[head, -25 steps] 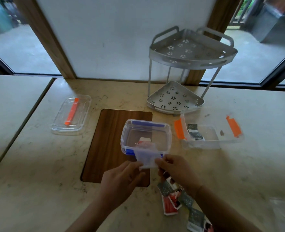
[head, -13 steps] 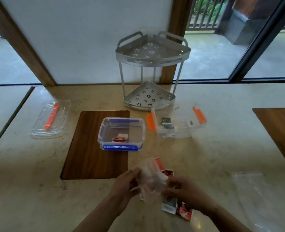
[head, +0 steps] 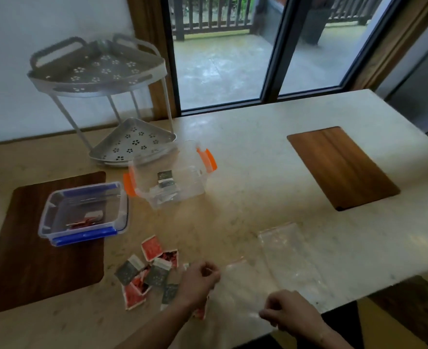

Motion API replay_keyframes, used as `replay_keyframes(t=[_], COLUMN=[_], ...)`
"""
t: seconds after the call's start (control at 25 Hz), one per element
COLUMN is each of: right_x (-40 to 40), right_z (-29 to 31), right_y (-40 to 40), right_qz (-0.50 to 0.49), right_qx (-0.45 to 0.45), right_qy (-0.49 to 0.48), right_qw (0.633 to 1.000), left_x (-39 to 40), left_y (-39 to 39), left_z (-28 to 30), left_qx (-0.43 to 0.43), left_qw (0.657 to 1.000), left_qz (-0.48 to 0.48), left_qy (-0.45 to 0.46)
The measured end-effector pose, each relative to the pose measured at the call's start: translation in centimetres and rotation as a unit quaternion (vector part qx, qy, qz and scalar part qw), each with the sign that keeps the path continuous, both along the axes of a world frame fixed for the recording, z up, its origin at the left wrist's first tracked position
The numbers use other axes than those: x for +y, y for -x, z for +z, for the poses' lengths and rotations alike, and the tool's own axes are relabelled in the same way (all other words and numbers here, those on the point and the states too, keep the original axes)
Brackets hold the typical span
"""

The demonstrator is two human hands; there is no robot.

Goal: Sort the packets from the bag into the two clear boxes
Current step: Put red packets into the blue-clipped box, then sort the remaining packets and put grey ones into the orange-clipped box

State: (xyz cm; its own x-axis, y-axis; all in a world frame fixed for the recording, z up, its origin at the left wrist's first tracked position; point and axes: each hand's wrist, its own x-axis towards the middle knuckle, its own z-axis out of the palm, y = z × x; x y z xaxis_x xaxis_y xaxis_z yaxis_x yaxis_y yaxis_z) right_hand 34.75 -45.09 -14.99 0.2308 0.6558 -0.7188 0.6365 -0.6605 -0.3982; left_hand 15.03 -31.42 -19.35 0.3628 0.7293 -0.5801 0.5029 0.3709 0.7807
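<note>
Worktop: a pale marbled stone worktop [head: 270,172] ran under my hands, with a dark wooden board [head: 44,248] let into it on my left and a lighter wooden board [head: 341,167] set in well to my right.
Room: a white wall stood behind the left part; to its right a dark-framed glass door [head: 223,59] looked out on a wet terrace with a railing.
Rack: a grey two-tier corner rack [head: 102,79] with flower-shaped holes stood at the back, against the wall.
Blue-clipped box: the clear box with blue clips [head: 84,212] sat on the left board, a few red and white packets lying inside.
Orange-clipped box: the clear box with orange clips [head: 170,177] stood just in front of the rack, dark packets inside.
Loose packets: a heap of red and dark grey packets [head: 150,270] lay on the stone near me, between the blue-clipped box and my left hand.
Left hand: my left hand [head: 197,280] had its fingers curled, pinching one edge of the clear bag [head: 238,293].
Right hand: my right hand [head: 288,313] pinched the bag's other edge, near the worktop's front edge.
Second bag: another clear plastic bag [head: 283,248] lay flat just beyond, apart from my hands.
</note>
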Motion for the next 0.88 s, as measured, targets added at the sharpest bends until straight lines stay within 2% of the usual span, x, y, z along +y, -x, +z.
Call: replay_keyframes(t=[0.24, 0.36, 0.68, 0.88], right_x=[-2.3, -2.4, -2.1, 0.5], right_z=[-2.9, -3.5, -3.3, -1.5], right_y=[-2.7, -3.1, -3.4, -2.1], right_qz=[0.04, 0.049, 0.075, 0.101], right_qx=[-0.108, -0.144, -0.205, -0.244], right_qy=[-0.009, -0.018, -0.035, -0.12], right_qw=[0.993, 0.988, 0.975, 0.957], left_x=[-1.0, -1.2, -1.2, -0.8], left_y=[-4.6, -5.7, -6.0, -4.1], left_z=[-1.7, -1.8, -1.7, -1.1], left_qx=[0.14, 0.171, 0.187, 0.168], left_qw=[0.975, 0.96, 0.935, 0.93], left_qz=[-0.122, -0.135, -0.161, -0.157], left_qy=[-0.12, -0.174, -0.256, -0.285])
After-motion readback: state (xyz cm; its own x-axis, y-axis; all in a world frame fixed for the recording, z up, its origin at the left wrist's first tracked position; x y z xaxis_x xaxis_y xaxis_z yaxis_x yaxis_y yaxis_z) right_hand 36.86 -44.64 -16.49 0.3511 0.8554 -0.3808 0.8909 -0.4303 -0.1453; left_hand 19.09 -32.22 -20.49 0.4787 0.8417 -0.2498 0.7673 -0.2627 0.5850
